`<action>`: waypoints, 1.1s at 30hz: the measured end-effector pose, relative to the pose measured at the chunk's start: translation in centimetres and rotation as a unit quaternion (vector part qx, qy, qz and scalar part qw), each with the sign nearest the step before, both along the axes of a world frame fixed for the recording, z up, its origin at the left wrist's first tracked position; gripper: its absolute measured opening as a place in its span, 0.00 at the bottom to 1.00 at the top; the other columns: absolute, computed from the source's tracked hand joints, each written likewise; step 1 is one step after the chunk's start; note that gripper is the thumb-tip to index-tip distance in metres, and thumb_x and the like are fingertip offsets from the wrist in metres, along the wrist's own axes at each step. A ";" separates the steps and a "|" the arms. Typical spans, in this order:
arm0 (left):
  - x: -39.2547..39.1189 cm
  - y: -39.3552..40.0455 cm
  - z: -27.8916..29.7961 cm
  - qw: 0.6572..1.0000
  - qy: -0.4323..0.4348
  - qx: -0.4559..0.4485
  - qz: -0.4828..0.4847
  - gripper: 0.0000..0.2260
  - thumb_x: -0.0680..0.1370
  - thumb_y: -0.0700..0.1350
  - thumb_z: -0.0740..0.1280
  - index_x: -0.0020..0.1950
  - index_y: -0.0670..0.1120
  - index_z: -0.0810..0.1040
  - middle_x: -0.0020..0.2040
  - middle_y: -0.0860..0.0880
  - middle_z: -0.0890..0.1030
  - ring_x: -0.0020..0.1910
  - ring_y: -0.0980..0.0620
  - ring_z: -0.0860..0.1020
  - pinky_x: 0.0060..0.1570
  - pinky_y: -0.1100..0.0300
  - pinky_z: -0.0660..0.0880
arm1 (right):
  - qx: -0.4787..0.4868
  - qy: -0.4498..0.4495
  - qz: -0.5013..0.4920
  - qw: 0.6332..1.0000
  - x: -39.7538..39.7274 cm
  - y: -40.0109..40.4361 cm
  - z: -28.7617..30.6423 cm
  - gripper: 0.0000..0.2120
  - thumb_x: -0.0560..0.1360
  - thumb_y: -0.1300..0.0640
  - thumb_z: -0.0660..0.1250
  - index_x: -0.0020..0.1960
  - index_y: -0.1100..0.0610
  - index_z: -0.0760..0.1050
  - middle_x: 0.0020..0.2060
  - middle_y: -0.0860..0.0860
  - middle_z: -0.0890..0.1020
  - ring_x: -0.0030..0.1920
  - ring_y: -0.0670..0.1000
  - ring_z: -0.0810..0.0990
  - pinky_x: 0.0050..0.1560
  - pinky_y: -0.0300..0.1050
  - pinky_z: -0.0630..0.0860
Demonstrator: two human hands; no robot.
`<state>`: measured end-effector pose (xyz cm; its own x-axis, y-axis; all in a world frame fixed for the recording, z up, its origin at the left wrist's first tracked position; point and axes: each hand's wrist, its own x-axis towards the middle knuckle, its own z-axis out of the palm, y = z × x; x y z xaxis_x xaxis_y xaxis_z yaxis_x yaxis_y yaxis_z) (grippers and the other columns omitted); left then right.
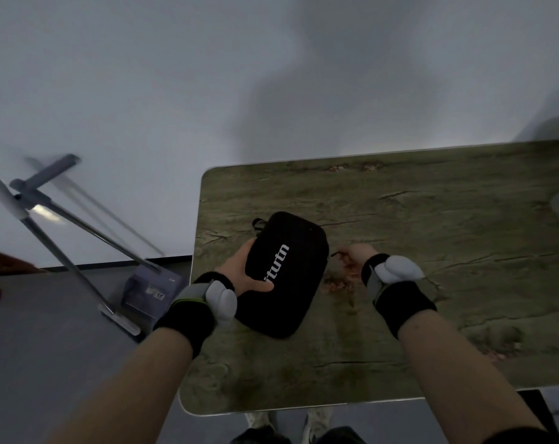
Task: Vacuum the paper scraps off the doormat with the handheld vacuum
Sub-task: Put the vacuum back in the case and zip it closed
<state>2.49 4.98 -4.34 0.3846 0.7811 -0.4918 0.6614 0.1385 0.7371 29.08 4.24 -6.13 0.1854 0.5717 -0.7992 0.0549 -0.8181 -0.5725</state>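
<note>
Gripping black case (286,274) on table (431,219), left hand (244,269); right hand (356,256) fingers pinching its zipper pull (335,253)

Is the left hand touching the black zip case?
Touching. The head view shows the left hand gripping the black zip case at its left edge, thumb lying across the top by the white lettering.

A rounded-corner desk with a greenish weathered-wood print top (431,219) stands before a plain pale wall (143,75), while a grey metal stand with slanted legs (63,225) stands on the floor left of it.
</note>
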 end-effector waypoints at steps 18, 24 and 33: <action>-1.3 2.5 0.2 0.991 0.057 0.004 -0.124 0.46 0.61 0.44 0.79 0.71 0.60 0.57 0.65 0.56 0.71 0.66 0.53 0.70 0.64 0.56 0.67 | 0.076 -0.080 0.108 0.988 0.2 -5.5 -1.9 0.11 0.78 0.60 0.64 0.40 0.65 0.78 0.27 0.54 0.78 0.21 0.45 0.74 0.22 0.37 0.70; -1.3 2.6 0.8 0.990 0.045 -0.013 -0.134 0.43 0.59 0.47 0.79 0.65 0.67 0.58 0.59 0.66 0.71 0.62 0.58 0.70 0.59 0.61 0.67 | 0.049 -0.069 0.027 0.996 1.8 -2.6 -0.3 0.08 0.77 0.65 0.65 0.40 0.67 0.78 0.17 0.49 0.76 0.16 0.44 0.73 0.17 0.33 0.67; -1.7 2.3 -0.1 0.994 0.017 -0.020 -0.110 0.41 0.57 0.55 0.76 0.59 0.80 0.56 0.59 0.70 0.71 0.62 0.61 0.70 0.60 0.64 0.67 | -0.038 -0.109 0.106 0.988 1.1 6.8 -1.4 0.15 0.76 0.65 0.67 0.31 0.66 0.73 0.18 0.55 0.77 0.16 0.51 0.74 0.30 0.45 0.75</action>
<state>0.76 7.28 -4.48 0.5270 0.6597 -0.5357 0.7032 0.0155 0.7108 30.16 11.02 -7.52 0.2402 0.5564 -0.7954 0.3458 -0.8147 -0.4655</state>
